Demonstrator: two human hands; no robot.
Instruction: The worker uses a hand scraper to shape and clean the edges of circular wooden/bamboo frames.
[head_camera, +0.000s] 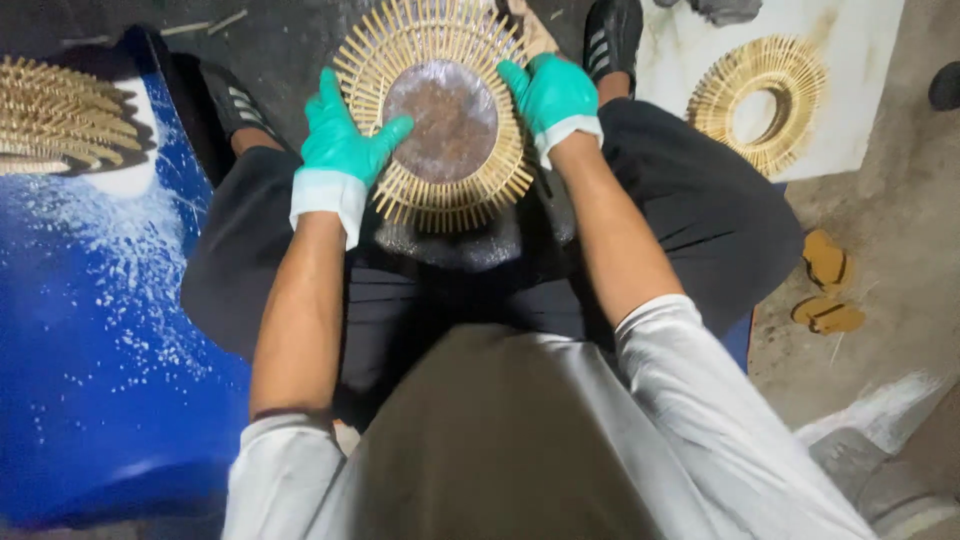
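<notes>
Obs., head view: you sit with knees apart and hold a round sunburst frame of bamboo sticks (440, 120) over your lap, above the dark floor between your shoes. Its centre is a dull, brownish-grey mottled disc (441, 121); whether that is a backing board or a mirror face coated with residue cannot be told.

Progress, as a judgement: the ring of sticks looks complete all the way round, evenly spaced, no gaps visible, so the assembling of this piece appears done. The centre disc looks rough and unfinished, so what is left seems to lie there. A second frame (758, 100) with an open centre lies flat on a white sheet (860, 60) well to your right; more stick frames (55, 115) rest on a blue surface (100, 350) speckled with white at your left.

Hands: your left hand (345, 135), in a teal glove with a white cuff, clasps the left edge, fingers spread up over the sticks and thumb reaching onto the disc. Your right hand (555, 95), gloved the same, grips the upper right edge, fingers curled over the rim. Both forearms are extended forward, elbows near the knees, and the frame is tilted slightly towards you

Yellow sandals (828, 290) lie on the floor at right
</notes>
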